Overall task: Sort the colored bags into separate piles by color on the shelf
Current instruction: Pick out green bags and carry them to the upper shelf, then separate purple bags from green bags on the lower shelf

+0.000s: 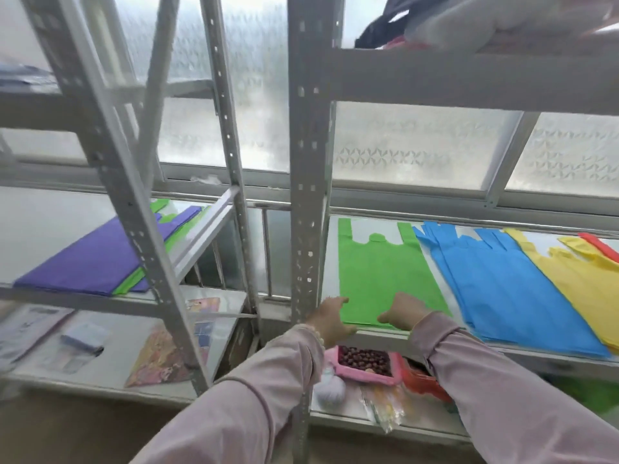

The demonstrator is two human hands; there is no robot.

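A green bag (382, 269) lies flat on the right shelf (542, 354), at its left end. My left hand (330, 318) holds the bag's lower left corner at the shelf's front edge. My right hand (407, 311) rests on the bag's bottom edge with its fingers curled loosely. To the right of the green bag lie a pile of blue bags (509, 283), then yellow bags (582, 279), and a red bag (601, 246) at the far edge. On the left shelf (67, 293) sits a mixed stack of purple bags (90, 259) with green bags (129, 284) between them.
A grey upright post (308, 195) stands between the two shelves, just left of my left hand. Below the right shelf are a pink tray of dark round pieces (365, 361) and a red box (422, 380). Papers lie on the lower left shelf (110, 366). The top right shelf holds dark and pale cloth (469, 25).
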